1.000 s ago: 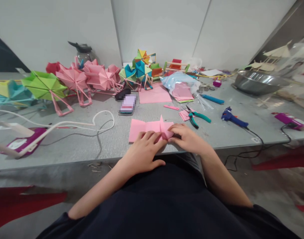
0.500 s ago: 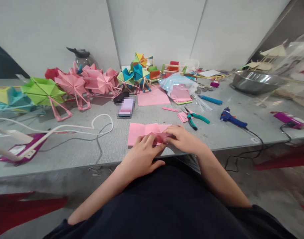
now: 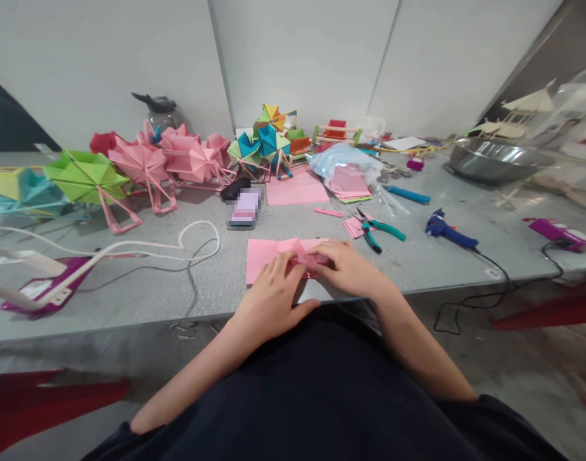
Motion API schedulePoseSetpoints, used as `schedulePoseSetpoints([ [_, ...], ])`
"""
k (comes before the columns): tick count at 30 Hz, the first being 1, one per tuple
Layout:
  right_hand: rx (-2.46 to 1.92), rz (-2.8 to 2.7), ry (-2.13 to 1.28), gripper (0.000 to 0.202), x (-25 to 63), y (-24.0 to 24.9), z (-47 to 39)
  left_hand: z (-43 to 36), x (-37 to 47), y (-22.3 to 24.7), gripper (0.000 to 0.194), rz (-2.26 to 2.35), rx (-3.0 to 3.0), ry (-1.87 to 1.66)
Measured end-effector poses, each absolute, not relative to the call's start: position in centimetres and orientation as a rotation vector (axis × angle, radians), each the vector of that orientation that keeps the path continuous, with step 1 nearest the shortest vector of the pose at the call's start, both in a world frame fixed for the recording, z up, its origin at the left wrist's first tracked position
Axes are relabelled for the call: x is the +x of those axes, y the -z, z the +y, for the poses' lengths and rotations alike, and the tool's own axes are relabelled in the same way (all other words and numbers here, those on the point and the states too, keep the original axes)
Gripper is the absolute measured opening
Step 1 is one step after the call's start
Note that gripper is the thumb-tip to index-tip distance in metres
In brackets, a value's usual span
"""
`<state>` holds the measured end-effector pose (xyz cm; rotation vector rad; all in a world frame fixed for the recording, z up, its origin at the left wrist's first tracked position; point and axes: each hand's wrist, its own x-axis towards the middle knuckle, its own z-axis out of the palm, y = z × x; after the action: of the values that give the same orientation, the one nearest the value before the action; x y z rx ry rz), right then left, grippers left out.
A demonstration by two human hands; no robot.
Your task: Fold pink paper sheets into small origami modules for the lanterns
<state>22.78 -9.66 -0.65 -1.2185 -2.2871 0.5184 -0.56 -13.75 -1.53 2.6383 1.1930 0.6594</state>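
Note:
A creased sheet of pink paper (image 3: 260, 259) lies near the table's front edge, with part of it folded up between my two hands. My left hand (image 3: 273, 294) rests on the lower edge of the paper, its fingertips pressing down and its thumb stretched apart toward the table edge. From the other side, my right hand (image 3: 350, 266) pinches the raised fold, thumb and fingers closed on it. My fingers cover much of the fold's right part. Just beyond sit teal-handled pliers (image 3: 379, 226) on small pink paper pieces (image 3: 353, 227).
Behind are a phone (image 3: 245, 208), a large pink sheet (image 3: 295, 187) and a plastic bag (image 3: 341, 160) with paper. Folded paper wheels (image 3: 143, 163) line the left back. A blue glue gun (image 3: 451, 229), a steel bowl (image 3: 494, 160) and a cabled purple power strip (image 3: 47, 285) flank the workspace.
The fold between my hands stands more raised, and its pink inside shows more. My left fingers have shifted slightly; my right hand keeps its pinch.

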Motion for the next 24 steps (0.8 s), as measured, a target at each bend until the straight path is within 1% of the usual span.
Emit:
schedulePoseSetpoints([
  [2, -1.231, -2.303, -0.520, 0.043, 22.63, 0.51, -9.55, -13.77, -0.52, 1.42, 0.052, 1.201, 2.635, -0.643],
  [5, -1.282, -2.335, -0.523, 0.049, 22.25, 0.10, -9.36, -13.77, -0.49, 1.36, 0.054, 1.214, 2.627, -0.632],
  [8, -1.353, -2.358, -0.519, 0.050, 21.89, -0.24, -9.23, -13.73, -0.47, 1.47, 0.055, 1.230, 2.614, -0.632],
  [16, -1.448, -2.319, -0.543, 0.045, 21.85, -0.13, -8.97, -13.67, -0.32, 1.44, 0.058, 1.234, 2.604, -0.639],
  [18, -1.452, -2.316, -0.544, 0.048, 21.87, -0.06, -8.95, -13.66, -0.30, 1.43, 0.060, 1.238, 2.600, -0.640],
  [21, -1.473, -2.305, -0.537, 0.057, 21.85, 0.18, -8.96, -13.62, -0.30, 1.45, 0.059, 1.242, 2.600, -0.619],
  [24, -1.475, -2.278, -0.538, 0.057, 21.82, 0.52, -8.99, -13.55, -0.29, 1.40, 0.057, 1.239, 2.609, -0.577],
])
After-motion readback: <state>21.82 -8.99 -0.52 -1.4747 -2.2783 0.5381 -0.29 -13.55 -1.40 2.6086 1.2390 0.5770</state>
